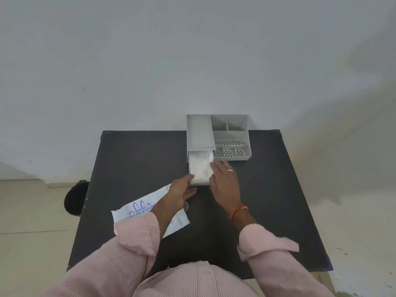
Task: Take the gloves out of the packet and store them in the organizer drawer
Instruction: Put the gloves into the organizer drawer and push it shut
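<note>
Pressing down with flat, spread fingers, the right hand [225, 181] is lying on the right side of the gloves [200, 168], its fingertips reaching the far right corner of the drawer [199, 183]; it is open and clamping nothing. The left hand [182, 190] is also open, fingers together, its fingertips touching the drawer's near left corner as if steadying it.

The gloves are sitting as a pale, crumpled wad inside the pulled-out drawer, which is projecting from the grey organizer [218, 137] standing at the far edge of the desk [267, 200]. Thin film like this is likely handling as almost weightless, limp and slippery, springing up when released, so flattening it with a broad palm probably suits it better than pinching. Any loose edge is best taken in a light pinch and tucked in.

The packet [141, 211] is lying flat near the desk's left edge, partly under the left forearm.
</note>
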